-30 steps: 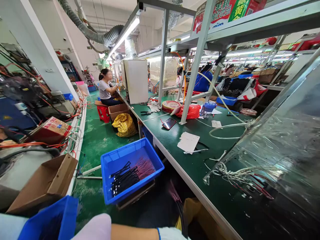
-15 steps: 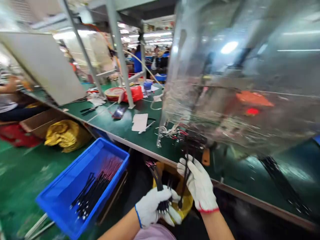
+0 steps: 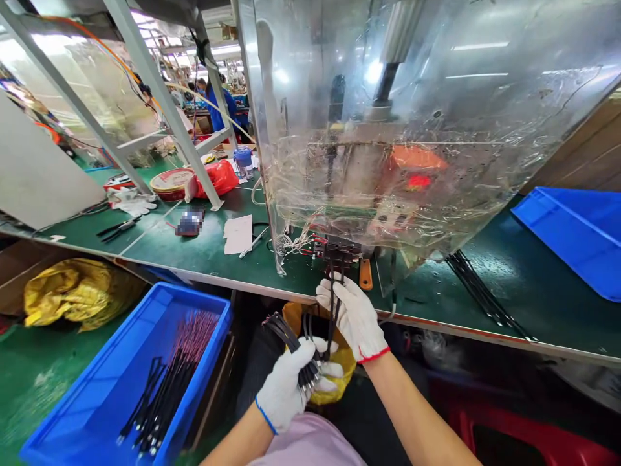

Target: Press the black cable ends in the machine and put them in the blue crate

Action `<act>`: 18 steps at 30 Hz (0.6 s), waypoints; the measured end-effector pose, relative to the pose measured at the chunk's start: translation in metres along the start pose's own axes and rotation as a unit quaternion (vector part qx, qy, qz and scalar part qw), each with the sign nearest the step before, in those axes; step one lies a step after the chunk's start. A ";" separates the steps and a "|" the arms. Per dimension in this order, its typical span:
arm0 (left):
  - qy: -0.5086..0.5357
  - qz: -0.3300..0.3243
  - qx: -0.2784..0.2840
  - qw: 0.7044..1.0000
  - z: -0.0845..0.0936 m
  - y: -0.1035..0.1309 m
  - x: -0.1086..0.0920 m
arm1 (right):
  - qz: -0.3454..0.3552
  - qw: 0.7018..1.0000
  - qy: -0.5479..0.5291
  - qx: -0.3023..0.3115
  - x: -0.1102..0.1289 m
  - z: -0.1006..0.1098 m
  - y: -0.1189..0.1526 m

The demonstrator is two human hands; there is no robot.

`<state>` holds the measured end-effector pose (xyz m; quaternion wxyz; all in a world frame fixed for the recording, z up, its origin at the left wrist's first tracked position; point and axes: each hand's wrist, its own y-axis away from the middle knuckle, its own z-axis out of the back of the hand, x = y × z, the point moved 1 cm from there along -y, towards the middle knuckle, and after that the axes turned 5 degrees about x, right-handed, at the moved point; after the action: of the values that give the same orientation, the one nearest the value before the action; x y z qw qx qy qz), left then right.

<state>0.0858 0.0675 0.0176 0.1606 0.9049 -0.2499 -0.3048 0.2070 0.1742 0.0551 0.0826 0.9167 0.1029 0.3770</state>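
Observation:
My left hand (image 3: 291, 382), in a white glove with a blue cuff, is closed around a bundle of black cables (image 3: 284, 333) with metal tips. In a white glove with a red cuff, my right hand (image 3: 354, 314) grips black cables (image 3: 334, 301) that run up to a small black fixture (image 3: 337, 249) at the bench edge. Red and white wires (image 3: 301, 241) lie beside that fixture. A clear plastic sheet (image 3: 310, 175) hangs over the machine behind. An orange-handled tool (image 3: 365, 274) rests right of the fixture. Below my hands sits a yellow bag (image 3: 339, 378), partly hidden.
At left, a blue bin (image 3: 87, 401) holds many black cables with reddish wires. More black cables (image 3: 485, 294) lie on the green bench (image 3: 204, 259) at right, near another blue bin (image 3: 577, 239). Pliers (image 3: 119, 228), paper (image 3: 237, 234) and a metal frame post (image 3: 169, 110) stand leftward.
My view has turned to the right, so the bench and bins appear shifted left. Both hands keep their cables, the right one still at the fixture.

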 end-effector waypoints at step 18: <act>0.091 -0.016 0.035 0.995 -0.014 0.002 -0.014 | -0.130 0.986 0.093 0.039 0.013 0.002 -0.014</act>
<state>0.0842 0.0757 0.0353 0.1463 0.9378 -0.2305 -0.2143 0.2154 0.1905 0.0592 0.0847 0.8589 0.2433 0.4427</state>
